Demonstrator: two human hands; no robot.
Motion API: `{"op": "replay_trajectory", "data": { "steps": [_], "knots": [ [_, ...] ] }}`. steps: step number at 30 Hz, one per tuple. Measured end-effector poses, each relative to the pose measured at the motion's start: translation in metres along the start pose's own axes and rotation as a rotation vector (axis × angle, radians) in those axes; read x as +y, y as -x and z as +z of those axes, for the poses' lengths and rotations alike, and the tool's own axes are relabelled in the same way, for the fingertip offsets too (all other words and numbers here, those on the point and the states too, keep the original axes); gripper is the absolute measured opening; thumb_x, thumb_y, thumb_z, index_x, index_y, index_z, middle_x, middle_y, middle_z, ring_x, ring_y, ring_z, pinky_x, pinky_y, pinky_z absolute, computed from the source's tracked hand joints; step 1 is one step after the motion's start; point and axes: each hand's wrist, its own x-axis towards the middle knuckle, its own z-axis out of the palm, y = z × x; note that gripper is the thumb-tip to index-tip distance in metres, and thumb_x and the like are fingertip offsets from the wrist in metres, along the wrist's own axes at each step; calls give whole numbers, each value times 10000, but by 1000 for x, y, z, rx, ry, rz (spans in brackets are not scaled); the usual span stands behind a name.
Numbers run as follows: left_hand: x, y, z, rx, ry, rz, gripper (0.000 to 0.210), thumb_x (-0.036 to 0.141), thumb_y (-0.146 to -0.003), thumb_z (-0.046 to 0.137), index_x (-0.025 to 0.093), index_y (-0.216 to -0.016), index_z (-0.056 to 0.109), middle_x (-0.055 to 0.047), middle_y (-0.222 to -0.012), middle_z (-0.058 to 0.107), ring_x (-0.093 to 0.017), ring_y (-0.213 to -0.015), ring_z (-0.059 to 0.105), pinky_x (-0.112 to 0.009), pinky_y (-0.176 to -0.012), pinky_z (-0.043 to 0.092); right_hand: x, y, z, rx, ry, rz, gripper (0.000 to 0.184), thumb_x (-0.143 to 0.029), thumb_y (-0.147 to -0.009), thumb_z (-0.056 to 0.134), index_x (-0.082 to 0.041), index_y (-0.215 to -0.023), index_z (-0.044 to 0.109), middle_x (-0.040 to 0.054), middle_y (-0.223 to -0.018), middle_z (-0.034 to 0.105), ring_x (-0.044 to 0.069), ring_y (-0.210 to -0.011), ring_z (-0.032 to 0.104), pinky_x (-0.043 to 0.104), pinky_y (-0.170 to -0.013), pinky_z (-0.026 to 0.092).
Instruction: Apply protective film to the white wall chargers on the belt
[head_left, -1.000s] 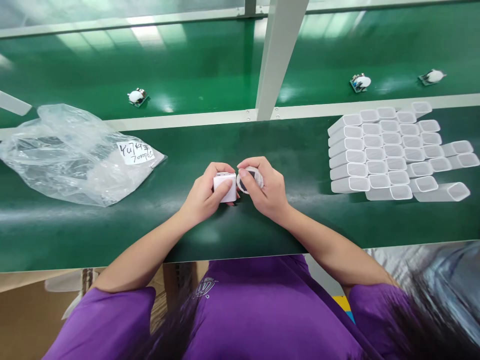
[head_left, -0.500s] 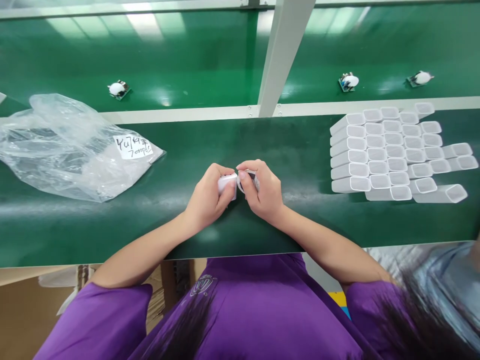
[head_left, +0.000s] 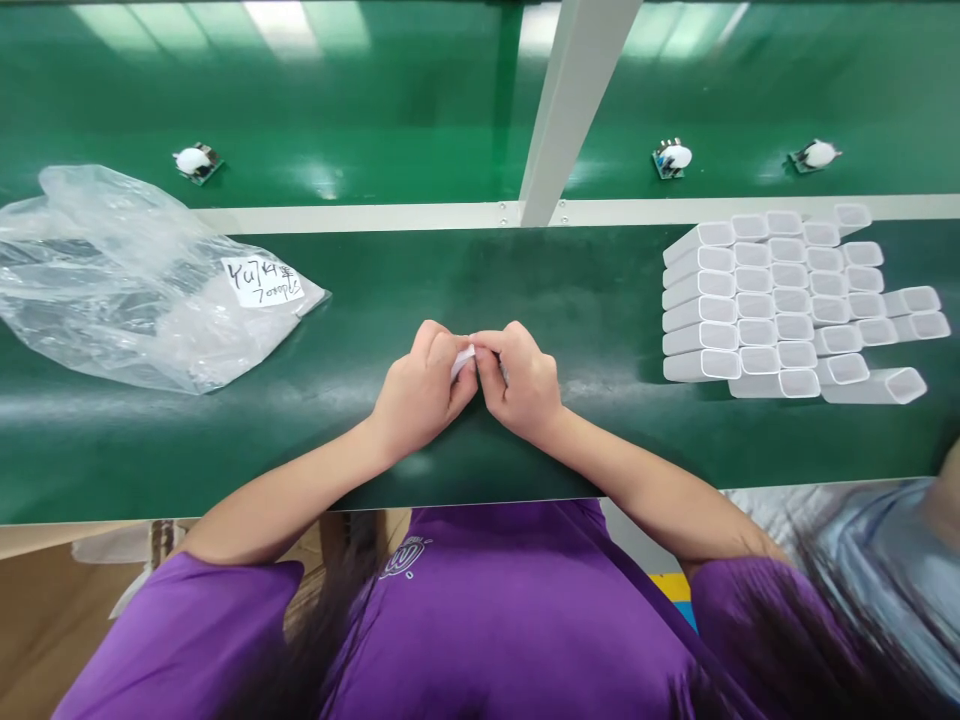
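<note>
My left hand (head_left: 424, 390) and my right hand (head_left: 521, 378) are pressed together over the green bench top (head_left: 480, 290). Both are closed around a small white plastic housing (head_left: 463, 360), of which only a sliver shows between the fingers. The round white cap that the right hand held is hidden under its fingers. To the right lies a stack of several white rectangular sleeves (head_left: 787, 305), open ends towards me, well clear of both hands.
A crumpled clear plastic bag (head_left: 127, 285) with a handwritten label (head_left: 262, 282) lies at the left. Beyond a white rail (head_left: 360, 216) a green conveyor carries small board assemblies (head_left: 196, 161), (head_left: 672, 157), (head_left: 816, 154). A white post (head_left: 566, 110) rises behind the hands.
My hands have drawn together, so the white housing and the round cap, plainly seen before, are now almost covered by the fingers. The parts on the conveyor have drifted left.
</note>
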Motion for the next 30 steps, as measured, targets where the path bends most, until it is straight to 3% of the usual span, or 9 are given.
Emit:
{"op": "replay_trajectory", "data": {
  "steps": [6, 9, 12, 14, 18, 21, 25, 28, 30],
  "knots": [
    [-7, -15, -10, -248, 15, -314, 184, 315, -878, 484, 200, -1021, 489, -85, -997, 610, -209, -730, 647, -328, -641, 514, 13, -11, 18, -104, -138, 132, 238, -313, -1044, 363, -206, -1096, 569, 39, -940, 638, 129, -750, 607, 232, -637, 464],
    [-21, -25, -28, -150, 162, -369, 296, 283, -810, 511, 217, -1074, 396, -81, -1092, 589, -200, -799, 659, -335, -691, 541, 19, -19, 20, -108, -367, 273, 231, -364, -1024, 420, -198, -1117, 551, 27, -934, 654, 142, -809, 630, 262, -766, 496],
    [-39, -39, -50, -41, 257, -470, 410, 271, -736, 553, 239, -1065, 310, -67, -1056, 571, -196, -758, 657, -321, -600, 521, 24, -23, 17, -100, -482, 410, 243, -400, -999, 446, -203, -1071, 568, -2, -824, 627, 141, -748, 621, 265, -744, 489],
    [-52, -55, -63, -54, 271, -554, 468, 307, -727, 606, 247, -1067, 289, -42, -958, 588, -205, -700, 643, -326, -569, 497, 25, -25, 16, -104, -510, 460, 260, -417, -987, 445, -204, -1052, 579, -6, -798, 615, 141, -717, 609, 263, -718, 483],
    [-78, -105, -77, 13, -17, -616, 430, 378, -741, 708, 244, -1005, 397, -45, -897, 620, -269, -845, 650, -402, -748, 505, 25, -26, 17, -156, -502, 423, 267, -398, -961, 458, -191, -1048, 601, 21, -870, 659, 154, -770, 619, 278, -774, 485],
    [-93, -149, -73, 10, -244, -596, 297, 319, -761, 723, 215, -901, 482, -79, -1014, 631, -314, -1133, 598, -439, -949, 457, 26, -26, 18, -181, -479, 396, 261, -370, -945, 466, -178, -1034, 620, 41, -922, 683, 165, -827, 630, 288, -827, 480],
    [-105, -195, -55, -43, -274, -616, 299, 233, -706, 743, 194, -815, 468, -118, -1070, 648, -356, -1254, 543, -451, -990, 422, 28, -26, 18, -206, -478, 382, 248, -343, -956, 470, -173, -1037, 631, 50, -949, 696, 164, -873, 643, 279, -846, 474],
    [-117, -208, -39, -59, -267, -679, 421, 249, -622, 784, 219, -732, 379, -158, -1032, 649, -428, -1238, 535, -526, -985, 402, 29, -27, 18, -214, -471, 359, 219, -314, -965, 481, -173, -1021, 640, 55, -983, 710, 160, -899, 652, 269, -856, 471],
    [-128, -208, -32, -61, -129, -579, 531, 332, -590, 824, 237, -698, 313, -124, -907, 630, -448, -1249, 495, -582, -1008, 364, 29, -27, 19, -222, -468, 348, 202, -292, -971, 485, -171, -1004, 644, 60, -1007, 716, 160, -929, 658, 266, -873, 468]
  ]
}}
